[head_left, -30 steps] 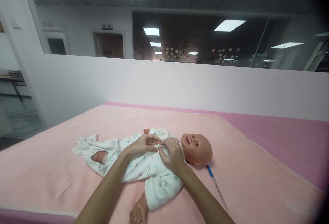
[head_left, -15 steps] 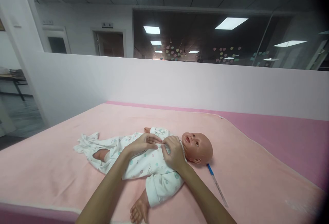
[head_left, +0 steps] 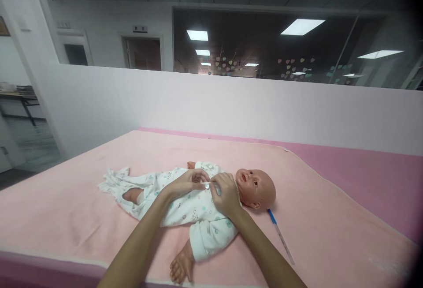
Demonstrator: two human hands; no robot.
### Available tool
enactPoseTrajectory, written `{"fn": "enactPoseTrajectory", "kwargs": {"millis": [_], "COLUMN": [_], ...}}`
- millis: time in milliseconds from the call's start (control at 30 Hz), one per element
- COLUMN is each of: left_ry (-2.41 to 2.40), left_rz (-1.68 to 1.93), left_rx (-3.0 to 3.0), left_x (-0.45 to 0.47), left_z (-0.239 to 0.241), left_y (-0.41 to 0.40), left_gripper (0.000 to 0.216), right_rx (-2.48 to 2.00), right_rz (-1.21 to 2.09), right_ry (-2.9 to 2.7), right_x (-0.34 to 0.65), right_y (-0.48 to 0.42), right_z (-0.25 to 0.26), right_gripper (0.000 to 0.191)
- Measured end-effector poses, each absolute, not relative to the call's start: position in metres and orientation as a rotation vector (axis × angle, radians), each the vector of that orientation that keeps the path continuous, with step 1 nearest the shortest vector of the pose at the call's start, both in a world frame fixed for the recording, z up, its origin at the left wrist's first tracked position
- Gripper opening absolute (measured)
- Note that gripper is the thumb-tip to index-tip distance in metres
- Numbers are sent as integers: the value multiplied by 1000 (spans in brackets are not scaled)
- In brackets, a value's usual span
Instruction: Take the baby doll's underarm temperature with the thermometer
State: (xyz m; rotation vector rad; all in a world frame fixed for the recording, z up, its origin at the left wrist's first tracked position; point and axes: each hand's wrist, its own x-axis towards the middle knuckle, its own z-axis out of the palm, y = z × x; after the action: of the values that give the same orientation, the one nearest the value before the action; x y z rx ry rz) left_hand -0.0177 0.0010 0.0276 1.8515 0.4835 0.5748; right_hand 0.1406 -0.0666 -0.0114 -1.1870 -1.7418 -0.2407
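A baby doll lies on its back on a pink blanket, head to the right, dressed in a white printed romper. My left hand and my right hand meet over the doll's chest, just below its chin. Both pinch the romper's front edges, with a small round snap showing between the fingertips. The doll's near arm sticks out of its sleeve toward me, and one bare leg shows at the left, where the romper lies loose.
A thin clear tube with a blue end lies on the blanket right of the doll's head. A low white partition wall runs behind the bed, with dark glass above it. The blanket's near edge drops off at the lower left.
Both hands stay on the doll's chest and have shifted slightly toward the neck; a small round snap now shows between the fingertips. The view has tilted a little.
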Motion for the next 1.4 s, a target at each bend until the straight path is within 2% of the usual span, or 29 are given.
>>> {"fn": "enactPoseTrajectory", "kwargs": {"millis": [1400], "left_ry": [479], "left_rz": [572], "left_rx": [1803], "left_x": [-15], "left_z": [26], "left_y": [-1], "left_gripper": [35], "right_rx": [-1137], "right_rz": [-323], "right_ry": [-1744], "right_x": [140], "right_y": [-67], "right_z": [-11], "right_gripper": [10]}}
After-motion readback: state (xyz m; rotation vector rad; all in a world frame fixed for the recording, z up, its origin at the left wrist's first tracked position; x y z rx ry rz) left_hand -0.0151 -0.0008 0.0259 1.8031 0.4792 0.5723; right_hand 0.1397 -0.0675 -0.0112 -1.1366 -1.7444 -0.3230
